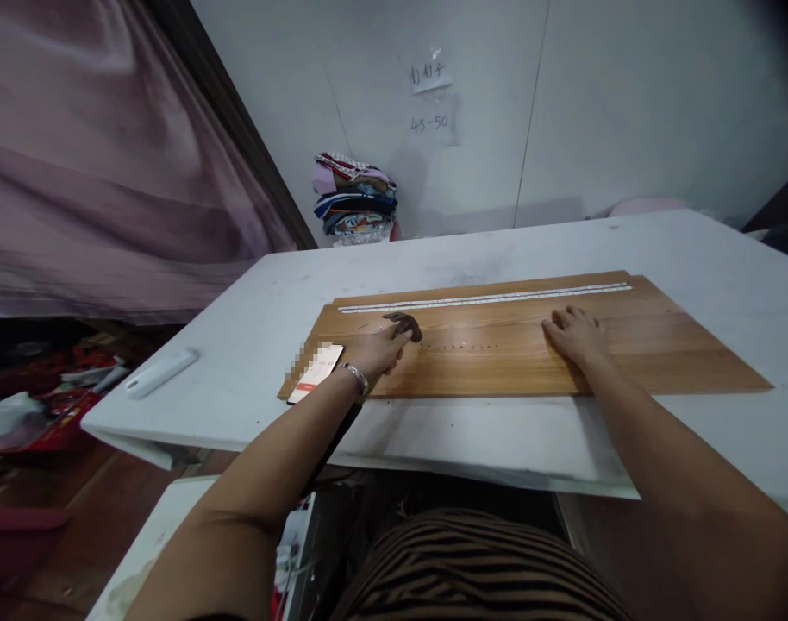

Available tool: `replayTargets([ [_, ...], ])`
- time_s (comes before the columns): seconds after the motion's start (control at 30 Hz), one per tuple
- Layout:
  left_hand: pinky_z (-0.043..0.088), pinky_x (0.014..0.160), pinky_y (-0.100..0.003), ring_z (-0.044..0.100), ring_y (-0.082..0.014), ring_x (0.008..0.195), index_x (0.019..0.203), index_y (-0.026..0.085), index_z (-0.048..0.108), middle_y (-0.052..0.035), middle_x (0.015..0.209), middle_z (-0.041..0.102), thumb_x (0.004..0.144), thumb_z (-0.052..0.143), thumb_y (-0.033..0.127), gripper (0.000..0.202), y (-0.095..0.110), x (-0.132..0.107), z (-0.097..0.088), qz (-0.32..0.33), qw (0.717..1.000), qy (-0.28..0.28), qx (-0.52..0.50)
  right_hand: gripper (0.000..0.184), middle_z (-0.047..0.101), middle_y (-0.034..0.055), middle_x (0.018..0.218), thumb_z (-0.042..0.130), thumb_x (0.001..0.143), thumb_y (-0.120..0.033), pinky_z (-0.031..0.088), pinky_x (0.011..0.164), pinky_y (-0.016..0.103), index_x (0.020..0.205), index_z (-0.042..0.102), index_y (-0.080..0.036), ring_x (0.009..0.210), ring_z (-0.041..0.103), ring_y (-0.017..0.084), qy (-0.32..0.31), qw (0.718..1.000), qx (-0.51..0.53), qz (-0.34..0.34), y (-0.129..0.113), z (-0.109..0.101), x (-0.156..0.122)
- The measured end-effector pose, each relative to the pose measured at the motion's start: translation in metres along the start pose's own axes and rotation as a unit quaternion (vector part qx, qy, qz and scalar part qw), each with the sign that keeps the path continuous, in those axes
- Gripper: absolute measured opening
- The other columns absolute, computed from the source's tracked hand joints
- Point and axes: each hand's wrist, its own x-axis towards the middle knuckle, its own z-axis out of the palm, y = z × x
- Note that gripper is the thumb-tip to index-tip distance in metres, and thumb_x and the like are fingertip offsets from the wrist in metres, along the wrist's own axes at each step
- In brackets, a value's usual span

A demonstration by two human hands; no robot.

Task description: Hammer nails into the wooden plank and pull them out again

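Nearest is the wearer's brown-and-black striped top (478, 561), in front of a white table (465, 431). Along the table's near side lies a wooden board (678, 354), flat, beneath both hands. At the board's left end rests a smartphone (317, 373), partly pixelated. Just right of it, the left hand (382, 349), with a silvery bracelet (355, 377) at the wrist, is closed around a dark claw hammer (407, 326), gripping it near the head. A row of small dark dots (459, 347) runs rightward from the hammer; whether they are nails or holes cannot be told. Well apart, the right hand (575, 335) rests on the board, fingers loosely bent; whether it pinches anything is unclear. Beyond the hands, two pale measuring strips (484, 298) lie lengthwise along the board. Farther back, folded fabrics (356, 198) are stacked against the wall (594, 112), where a paper reading "45-50" (429, 123) hangs.
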Motion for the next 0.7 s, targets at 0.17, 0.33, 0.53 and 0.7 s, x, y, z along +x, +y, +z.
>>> replayTargets([
  [0.17,0.033,0.042,-0.020,0.040,-0.0071,0.041,0.127,0.017,0.058,0.0072,0.064,0.048,0.105,0.053,0.039,0.031,-0.0023,0.0007,0.0018,-0.005,1.000,-0.001,0.003,0.048,0.065,0.0162,0.133,0.035,0.102,-0.049,0.039,0.109,0.051,0.113,0.072,-0.022,0.131,0.052,0.033,-0.007,1.000,-0.002,0.002,-0.0019,-0.0023,-0.0010],
  [0.33,0.034,0.042,-0.020,0.040,-0.0070,0.040,0.124,0.018,0.060,0.0073,0.063,0.049,0.105,0.053,0.041,0.031,-0.0079,0.0039,0.0043,0.004,0.999,-0.004,0.032,0.048,0.065,0.0155,0.134,0.035,0.101,-0.050,0.038,0.109,0.050,0.114,0.072,-0.022,0.131,0.053,0.032,-0.004,1.000,-0.010,0.006,-0.0018,-0.0015,-0.0002],
  [0.53,0.035,0.043,-0.021,0.040,-0.0072,0.040,0.117,0.018,0.059,0.0070,0.063,0.050,0.105,0.052,0.039,0.025,-0.0068,0.0036,0.0059,0.008,0.999,-0.007,0.036,0.045,0.066,0.0156,0.129,0.035,0.101,-0.049,0.040,0.108,0.051,0.108,0.070,-0.022,0.129,0.055,0.033,-0.002,1.000,-0.003,0.002,-0.0022,-0.0016,-0.0006],
  [0.7,0.034,0.042,-0.021,0.039,-0.0074,0.040,0.116,0.018,0.059,0.0072,0.062,0.049,0.105,0.052,0.037,0.023,-0.0083,0.0053,0.0064,0.007,0.999,-0.009,0.032,0.044,0.066,0.0153,0.127,0.034,0.100,-0.048,0.039,0.108,0.051,0.106,0.070,-0.023,0.130,0.053,0.033,-0.004,1.000,0.001,-0.003,-0.0018,-0.0026,0.0005],
])
